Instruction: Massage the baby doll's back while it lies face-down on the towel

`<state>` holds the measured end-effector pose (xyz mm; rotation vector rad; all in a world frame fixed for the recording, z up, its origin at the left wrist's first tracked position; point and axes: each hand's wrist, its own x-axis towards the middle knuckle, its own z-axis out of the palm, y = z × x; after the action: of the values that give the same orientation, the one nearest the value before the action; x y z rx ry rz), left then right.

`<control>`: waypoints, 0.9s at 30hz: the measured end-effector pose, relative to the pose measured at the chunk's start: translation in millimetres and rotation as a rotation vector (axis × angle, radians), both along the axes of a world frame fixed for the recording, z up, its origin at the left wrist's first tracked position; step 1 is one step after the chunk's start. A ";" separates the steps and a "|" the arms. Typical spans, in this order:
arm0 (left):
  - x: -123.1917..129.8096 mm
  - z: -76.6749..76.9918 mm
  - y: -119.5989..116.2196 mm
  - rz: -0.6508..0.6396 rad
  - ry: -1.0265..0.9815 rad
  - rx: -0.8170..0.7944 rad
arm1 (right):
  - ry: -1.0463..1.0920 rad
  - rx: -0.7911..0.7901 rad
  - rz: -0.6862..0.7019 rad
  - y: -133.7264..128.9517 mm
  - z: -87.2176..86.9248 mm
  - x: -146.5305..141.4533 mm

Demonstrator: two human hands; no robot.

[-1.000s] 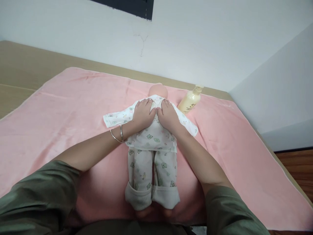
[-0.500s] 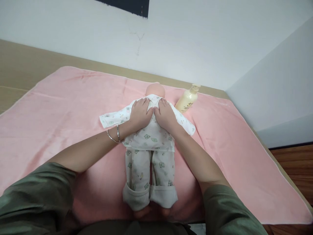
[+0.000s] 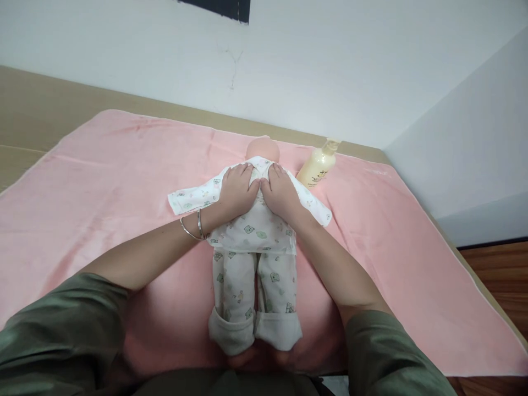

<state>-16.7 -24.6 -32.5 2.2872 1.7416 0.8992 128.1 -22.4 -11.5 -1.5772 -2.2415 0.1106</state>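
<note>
A baby doll (image 3: 263,148) in a white printed top (image 3: 258,234) and matching trousers (image 3: 239,280) with turned-up cuffs lies on a pink blanket (image 3: 136,165), its head away from me. My left hand (image 3: 238,190) rests flat on the left side of the doll's upper body, fingers pointing toward the head. On the right side, my right hand (image 3: 281,192) lies flat in the same way. Both thumbs point inward and nearly meet at the middle. Neither hand grasps anything. The doll's sleeves stretch out to both sides, and its face is not visible.
A cream pump bottle (image 3: 318,165) stands on the blanket right of the doll's head. Behind the blanket runs a beige surface edge (image 3: 173,113) against a white wall (image 3: 313,66). Brown wood (image 3: 501,280) shows at the far right.
My hands stay in the same place on the doll's upper body. The whole view has shifted very slightly.
</note>
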 end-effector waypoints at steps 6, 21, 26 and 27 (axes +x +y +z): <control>-0.4 -0.1 0.6 -0.009 -0.016 0.012 | -0.012 -0.031 -0.027 -2.4 3.0 -1.5; -4.0 5.3 1.6 -0.026 -0.034 -0.025 | -0.146 0.074 0.029 -37.5 4.6 -11.2; 2.4 8.8 -19.1 -0.097 0.039 0.045 | -0.077 -0.058 0.030 -12.7 13.0 2.6; 4.4 8.7 -24.5 -0.117 0.046 0.073 | -0.047 -0.087 0.001 -6.0 15.0 6.2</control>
<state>-12.3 -49.1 -23.8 2.4453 1.5973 0.9091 134.4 -28.4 3.5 -1.6398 -2.3016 0.1750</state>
